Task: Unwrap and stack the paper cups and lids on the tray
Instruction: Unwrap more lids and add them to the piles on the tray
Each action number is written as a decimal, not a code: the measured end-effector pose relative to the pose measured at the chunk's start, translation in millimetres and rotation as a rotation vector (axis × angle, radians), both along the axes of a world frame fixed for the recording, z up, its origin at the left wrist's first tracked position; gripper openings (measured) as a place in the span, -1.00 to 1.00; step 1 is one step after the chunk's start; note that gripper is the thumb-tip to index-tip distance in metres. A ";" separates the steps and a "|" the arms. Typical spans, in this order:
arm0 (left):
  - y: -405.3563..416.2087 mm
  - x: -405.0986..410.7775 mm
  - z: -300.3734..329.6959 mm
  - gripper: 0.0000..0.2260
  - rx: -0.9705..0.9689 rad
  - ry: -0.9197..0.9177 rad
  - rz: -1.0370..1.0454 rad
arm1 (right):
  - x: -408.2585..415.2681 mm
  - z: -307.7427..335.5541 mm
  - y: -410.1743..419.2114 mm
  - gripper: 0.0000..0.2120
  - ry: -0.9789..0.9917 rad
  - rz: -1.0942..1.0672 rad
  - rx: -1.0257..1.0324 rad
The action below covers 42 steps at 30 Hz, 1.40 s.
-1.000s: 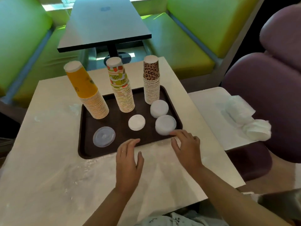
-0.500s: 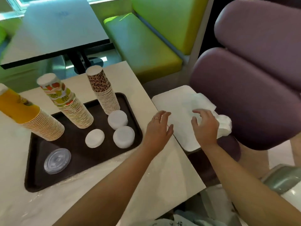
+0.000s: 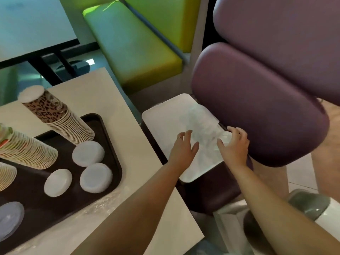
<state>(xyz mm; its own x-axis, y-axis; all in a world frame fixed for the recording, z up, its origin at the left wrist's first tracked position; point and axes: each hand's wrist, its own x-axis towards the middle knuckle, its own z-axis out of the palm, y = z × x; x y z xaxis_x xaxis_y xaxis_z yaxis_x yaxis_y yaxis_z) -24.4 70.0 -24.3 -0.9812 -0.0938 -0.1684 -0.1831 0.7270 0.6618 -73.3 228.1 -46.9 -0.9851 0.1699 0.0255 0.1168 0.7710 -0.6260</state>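
Observation:
A dark brown tray (image 3: 110, 150) on the beige table holds a leopard-print cup stack (image 3: 55, 116), a fruit-print cup stack (image 3: 24, 151) and three white lid stacks (image 3: 88, 153) (image 3: 96, 177) (image 3: 58, 183). A clear lid (image 3: 9, 218) lies at its near left. To the right, a white tray (image 3: 161, 111) on a purple seat carries wrapped white lids (image 3: 204, 133) in thin plastic. My left hand (image 3: 184, 150) hovers with spread fingers at the wrap's left side. My right hand (image 3: 233, 144) touches the wrapped bundle's right end, fingers curved over it.
A purple padded chair (image 3: 257, 100) stands close behind the white tray. Green benches (image 3: 132, 43) and another table (image 3: 33, 28) lie beyond. Crumpled clear wrap (image 3: 103, 203) lies on the table by the brown tray. A grey-lidded bin (image 3: 309, 203) sits at lower right.
My view swung right and both hands left the brown tray's front edge. They moved over to the white tray and now sit at the wrapped lids.

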 end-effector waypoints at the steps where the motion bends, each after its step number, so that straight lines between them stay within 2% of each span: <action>1: 5.6 -5.8 -4.9 -0.54 0.026 -0.036 -0.004 | -4.9 -5.9 3.5 -0.45 -0.043 -0.008 -0.011; 7: 35.4 -32.6 -30.6 -0.50 0.286 -0.277 0.042 | -19.0 -27.3 15.6 -0.30 -0.203 -0.040 -0.052; 14: 59.4 -54.6 -54.0 -0.50 0.618 -0.434 0.259 | -22.9 -42.5 23.0 -0.22 -0.292 -0.009 -0.203; 21: 73.3 -55.1 -56.9 -0.50 0.604 -0.427 0.159 | -17.0 -38.2 26.7 -0.25 -0.266 0.024 -0.258; 25: 67.5 -43.1 -52.0 -0.59 0.524 -0.338 0.113 | -3.4 -25.4 25.5 -0.39 -0.283 0.003 -0.252; 28: 54.8 -25.9 -35.4 -0.67 0.428 -0.196 0.068 | 8.8 -14.4 19.9 -0.52 -0.248 0.002 -0.274; 32: 28.1 1.1 -9.2 -0.86 0.286 0.038 0.093 | 26.0 1.6 -2.8 -0.64 -0.195 0.112 -0.376; 34: 11.1 14.8 7.3 -0.89 0.251 0.152 0.131 | 35.8 16.6 -22.1 -0.63 -0.198 0.189 -0.474; 36: -8.5 29.5 27.8 -0.89 0.234 0.278 0.171 | 44.4 35.1 -43.7 -0.73 -0.179 0.276 -0.525; 38: -29.7 46.7 51.6 -0.78 0.228 0.366 0.215 | 54.7 56.0 -65.5 -0.87 -0.164 0.397 -0.542; 40: -53.4 67.0 78.4 -0.64 0.218 0.427 0.271 | 68.2 75.9 -87.6 -0.82 -0.129 0.535 -0.515; 42: -76.9 86.4 106.2 -0.65 0.282 0.458 0.326 | 82.5 98.9 -107.3 -0.79 -0.089 0.663 -0.523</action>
<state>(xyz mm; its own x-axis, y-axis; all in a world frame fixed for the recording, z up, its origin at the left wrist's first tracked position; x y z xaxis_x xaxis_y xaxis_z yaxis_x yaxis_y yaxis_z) 62.0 -6.9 81.9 -0.8883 -0.4132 0.2002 -0.0183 0.4675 0.8838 9.2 120.8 52.0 -0.8796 -0.4752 0.0220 -0.1915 0.3113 -0.9308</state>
